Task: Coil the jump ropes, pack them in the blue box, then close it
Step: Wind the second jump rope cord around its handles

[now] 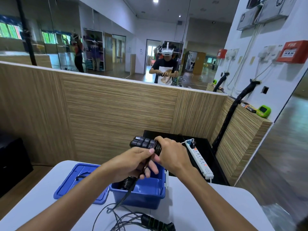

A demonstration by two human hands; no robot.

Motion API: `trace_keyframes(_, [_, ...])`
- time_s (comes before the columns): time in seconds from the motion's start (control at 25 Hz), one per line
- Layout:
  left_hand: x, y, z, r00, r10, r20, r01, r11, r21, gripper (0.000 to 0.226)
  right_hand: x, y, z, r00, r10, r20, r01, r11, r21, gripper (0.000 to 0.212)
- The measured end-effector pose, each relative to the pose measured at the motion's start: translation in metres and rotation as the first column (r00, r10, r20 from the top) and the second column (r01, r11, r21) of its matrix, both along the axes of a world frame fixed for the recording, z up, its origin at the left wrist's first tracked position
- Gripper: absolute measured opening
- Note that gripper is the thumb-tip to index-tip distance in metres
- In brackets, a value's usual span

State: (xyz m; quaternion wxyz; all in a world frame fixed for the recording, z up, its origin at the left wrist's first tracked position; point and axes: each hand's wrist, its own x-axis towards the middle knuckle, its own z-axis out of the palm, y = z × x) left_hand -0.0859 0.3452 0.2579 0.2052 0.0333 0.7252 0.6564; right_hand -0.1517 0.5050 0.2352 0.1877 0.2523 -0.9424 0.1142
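Note:
My right hand [171, 155] grips a pair of black jump rope handles [143, 142] with cord wound round them, held above the open blue box [146, 194]. My left hand [133, 162] pinches the black cord [126, 194] that trails from the handles down past the box's front wall to the white table [191, 205]. A coiled black rope [127, 182] lies inside the box. The blue lid [78, 180] lies flat to the left of the box. Another jump rope with green-striped black handles [156, 223] lies loose and tangled at the table's near edge.
A white power strip [200, 160] rests on a black stand behind the table on the right. A wood-panelled half wall with a mirror above it runs across the back. A black cabinet stands at the left. A green device [263, 111] sits on the right ledge.

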Motion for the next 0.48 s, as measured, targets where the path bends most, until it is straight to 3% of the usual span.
trace_keyframes(0.2, [-0.01,-0.009,0.002,0.99,0.131,-0.047,-0.129,0.99,0.051,0.029,-0.001,0.001,0.001,0.999,-0.048,0.004,0.047,0.998,0.033,0.055])
trace_keyframes(0.28, [-0.007,-0.007,0.002,0.979,0.15,-0.136,-0.158,0.986,-0.046,0.027,0.0,0.001,0.002,0.998,-0.059,0.011,0.059,0.998,0.027,0.055])
trace_keyframes(0.32, [-0.005,-0.003,0.002,0.955,0.146,-0.258,-0.197,0.963,-0.182,0.027,-0.001,0.0,0.002,0.997,-0.069,0.017,0.069,0.997,0.027,0.055])
trace_keyframes(0.36, [-0.004,0.002,0.003,0.903,0.099,-0.419,-0.272,0.886,-0.376,0.027,-0.002,-0.002,0.003,0.996,-0.085,0.03,0.083,0.996,0.039,0.053])
trace_keyframes(0.4, [-0.004,0.008,0.003,0.832,-0.021,-0.555,-0.369,0.727,-0.58,0.025,-0.004,-0.004,0.003,0.993,-0.105,0.053,0.102,0.993,0.057,0.05])
trace_keyframes(0.44, [-0.002,0.015,0.005,0.787,-0.15,-0.599,-0.457,0.511,-0.728,0.019,-0.005,-0.007,0.005,0.989,-0.127,0.077,0.122,0.99,0.07,0.046])
trace_keyframes(0.48, [0.001,0.024,0.006,0.748,-0.234,-0.621,-0.533,0.345,-0.772,0.013,-0.007,-0.008,0.007,0.984,-0.145,0.099,0.138,0.988,0.07,0.041])
